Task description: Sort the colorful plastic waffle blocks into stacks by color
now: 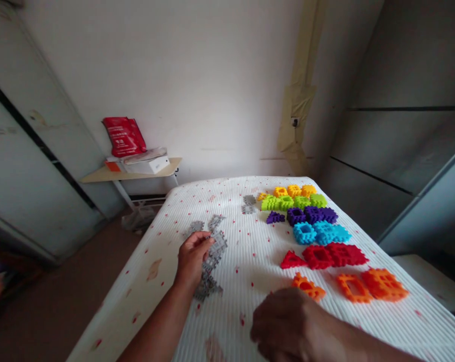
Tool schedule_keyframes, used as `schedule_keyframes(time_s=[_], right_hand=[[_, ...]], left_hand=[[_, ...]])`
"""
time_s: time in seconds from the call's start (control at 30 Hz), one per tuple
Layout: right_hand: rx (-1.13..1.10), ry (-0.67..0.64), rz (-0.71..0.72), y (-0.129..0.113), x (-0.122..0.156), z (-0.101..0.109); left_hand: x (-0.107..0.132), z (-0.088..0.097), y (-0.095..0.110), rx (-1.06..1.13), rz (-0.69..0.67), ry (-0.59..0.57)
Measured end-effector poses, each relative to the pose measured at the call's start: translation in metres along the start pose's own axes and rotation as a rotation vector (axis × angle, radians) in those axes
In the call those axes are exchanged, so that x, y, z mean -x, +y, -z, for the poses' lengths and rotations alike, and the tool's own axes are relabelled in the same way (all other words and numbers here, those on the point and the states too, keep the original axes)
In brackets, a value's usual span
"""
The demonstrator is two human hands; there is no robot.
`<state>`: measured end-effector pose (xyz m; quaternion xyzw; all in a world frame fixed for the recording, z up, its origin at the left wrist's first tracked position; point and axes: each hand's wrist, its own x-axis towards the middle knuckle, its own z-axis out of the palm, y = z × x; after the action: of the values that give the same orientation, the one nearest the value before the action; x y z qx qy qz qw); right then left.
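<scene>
Plain white wall [212,75] at the back, brown tape [304,60] running down it on the right, and a shiny red bag [125,138] by a white box [154,163] off to the left. Up front it's a white ribbed sheet with little red spots [137,286], and most of the colour is on its right side.

Toothed, chunky blocks sit in rows there, going from far to near: yellow blocks [294,190], lime green blocks [301,202], purple blocks [314,214], light blue blocks [326,232], red blocks [335,255], then orange blocks [384,285] closest.

Left hand [195,251] is over a straggly line of flat grey toothed pieces [214,257], left of the rows, thumb and index finger close together right at a grey edge. Can't tell if it's actually pinching one. Right hand [287,324] is a bit blurry, fingers curled in, just on the near side of an orange triangular piece [309,288]. No idea whether anything's inside it, the fingertips are hidden.
</scene>
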<state>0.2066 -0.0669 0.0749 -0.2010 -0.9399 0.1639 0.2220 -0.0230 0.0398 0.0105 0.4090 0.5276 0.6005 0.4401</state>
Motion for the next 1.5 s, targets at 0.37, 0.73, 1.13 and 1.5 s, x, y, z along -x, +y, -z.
schedule_keyframes(time_s=[0.37, 0.73, 1.13, 1.5], right_hand=[[-0.24, 0.207, -0.43, 0.107, -0.055, 0.018], [-0.682, 0.108, -0.499, 0.135, -0.085, -0.009], [-0.412, -0.2, -0.354, 0.124, -0.076, 0.0], [0.633, -0.269, -0.559, 0.22, -0.112, 0.06]], left_hand=[[0.006, 0.0, -0.005, 0.116, 0.066, -0.019], [0.009, 0.002, -0.011, -0.086, -0.085, -0.138], [0.012, -0.007, -0.02, -0.246, -0.459, -0.268], [-0.015, 0.026, -0.033, -0.327, -0.404, 0.049]])
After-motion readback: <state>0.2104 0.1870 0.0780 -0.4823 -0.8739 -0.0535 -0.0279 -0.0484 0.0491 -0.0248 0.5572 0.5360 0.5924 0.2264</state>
